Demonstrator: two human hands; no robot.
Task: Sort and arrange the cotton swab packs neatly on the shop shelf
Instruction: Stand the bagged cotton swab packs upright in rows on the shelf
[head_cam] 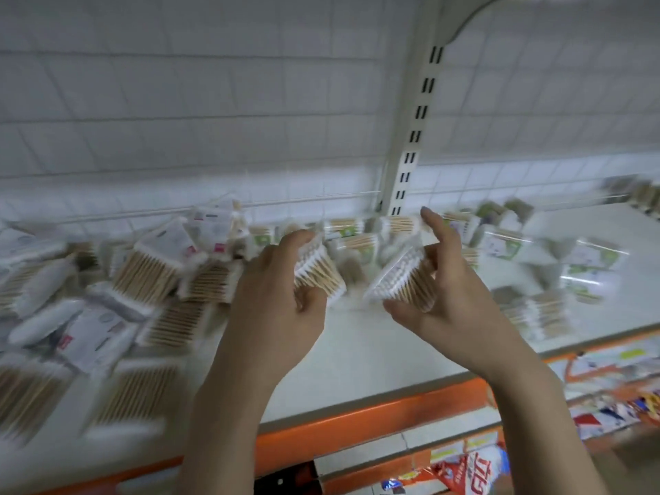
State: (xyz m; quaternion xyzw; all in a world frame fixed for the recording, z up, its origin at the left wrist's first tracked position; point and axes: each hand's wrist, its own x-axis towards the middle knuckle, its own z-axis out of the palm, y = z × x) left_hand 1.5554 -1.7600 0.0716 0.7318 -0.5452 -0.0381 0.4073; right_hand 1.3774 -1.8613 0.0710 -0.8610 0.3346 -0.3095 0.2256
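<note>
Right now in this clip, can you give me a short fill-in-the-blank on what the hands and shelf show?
1. Each hand holds ____ pack of cotton swabs: the left hand grips the left pack, the right hand the right pack.
2. The front edge of the shelf is coloured ____.
3. The jumbled heap of packs lies to the ____ of the hands.

Missing words: one; orange; left

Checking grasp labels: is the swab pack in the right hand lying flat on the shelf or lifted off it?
Lifted. The right hand grips the swab pack, tilted, above the shelf.
</note>
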